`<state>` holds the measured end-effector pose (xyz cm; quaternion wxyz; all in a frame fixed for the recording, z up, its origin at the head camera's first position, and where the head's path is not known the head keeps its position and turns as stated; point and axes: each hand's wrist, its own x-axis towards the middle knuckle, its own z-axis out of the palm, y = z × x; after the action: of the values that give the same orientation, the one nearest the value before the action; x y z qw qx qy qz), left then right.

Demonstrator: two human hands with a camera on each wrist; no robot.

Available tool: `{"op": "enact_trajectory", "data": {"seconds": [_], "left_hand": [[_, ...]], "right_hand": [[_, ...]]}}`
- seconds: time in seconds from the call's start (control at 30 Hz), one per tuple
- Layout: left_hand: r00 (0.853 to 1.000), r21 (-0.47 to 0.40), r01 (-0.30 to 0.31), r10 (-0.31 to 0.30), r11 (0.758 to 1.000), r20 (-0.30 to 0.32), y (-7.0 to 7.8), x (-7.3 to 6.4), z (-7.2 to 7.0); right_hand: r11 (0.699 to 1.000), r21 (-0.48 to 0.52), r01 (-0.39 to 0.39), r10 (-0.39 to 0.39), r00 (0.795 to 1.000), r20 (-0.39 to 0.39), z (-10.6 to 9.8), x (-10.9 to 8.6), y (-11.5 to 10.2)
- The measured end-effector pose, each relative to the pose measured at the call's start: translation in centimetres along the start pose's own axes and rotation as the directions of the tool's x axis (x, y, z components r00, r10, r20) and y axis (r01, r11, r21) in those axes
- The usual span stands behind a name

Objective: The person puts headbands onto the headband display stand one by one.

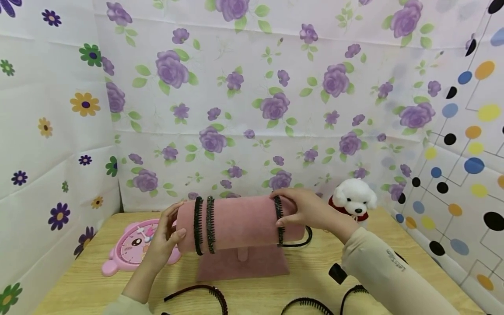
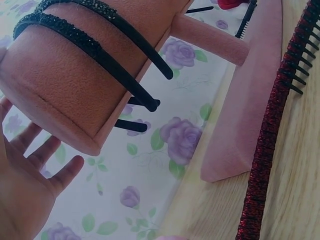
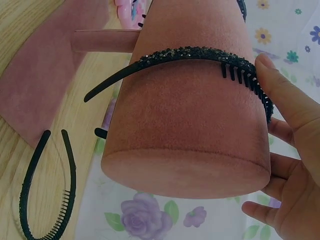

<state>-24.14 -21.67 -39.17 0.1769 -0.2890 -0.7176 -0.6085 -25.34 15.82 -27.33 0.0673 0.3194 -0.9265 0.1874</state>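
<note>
A pink velvety cylinder (image 1: 244,221) on a flat-based stand bears black toothed headbands. Two sit close together near its left end, a plain dark headband (image 1: 198,225) and a glittery headband (image 1: 210,224). Toward the right end is a beaded headband (image 1: 278,214), its toothed edge showing. My right hand (image 1: 311,210) grips this band, thumb at the front and fingers over the top; in the right wrist view the thumb (image 3: 275,75) overlaps it. At the left end, my left hand (image 1: 163,238) touches the cylinder with loosely spread fingers (image 2: 42,150).
A dark red headband (image 1: 197,287) lies in front of the stand, with black headbands (image 1: 309,302) at the front right. Another black headband (image 3: 70,175) lies beside the stand's base. A pink clock (image 1: 127,249) is at the left, a white toy dog (image 1: 354,197) at the back right.
</note>
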Motion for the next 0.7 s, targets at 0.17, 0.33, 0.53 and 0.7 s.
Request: {"op": "enact_trajectory", "data": {"seconds": [0.17,0.33,0.53,0.7], "left_hand": [[1.0,-0.013,-0.005,0.005,1.0,-0.007,0.1,0.0,0.2],[0.999,-0.03,-0.034,0.033,0.999,-0.013,-0.1,0.1,0.3],[0.999,-0.015,-0.039,0.038,0.999,-0.022,-0.3,0.1,0.4],[0.999,-0.007,-0.028,0.027,1.0,-0.019,-0.2,0.1,0.4]], "right_hand": [[1.0,-0.003,0.013,-0.013,1.0,-0.003,0.2,0.4,-0.1],[1.0,0.011,0.025,-0.026,1.0,0.009,0.2,0.9,-0.2],[1.0,0.019,0.021,-0.022,1.0,0.022,0.3,1.1,-0.4],[1.0,0.011,0.022,-0.022,1.0,0.012,0.5,1.2,-0.7]]}}
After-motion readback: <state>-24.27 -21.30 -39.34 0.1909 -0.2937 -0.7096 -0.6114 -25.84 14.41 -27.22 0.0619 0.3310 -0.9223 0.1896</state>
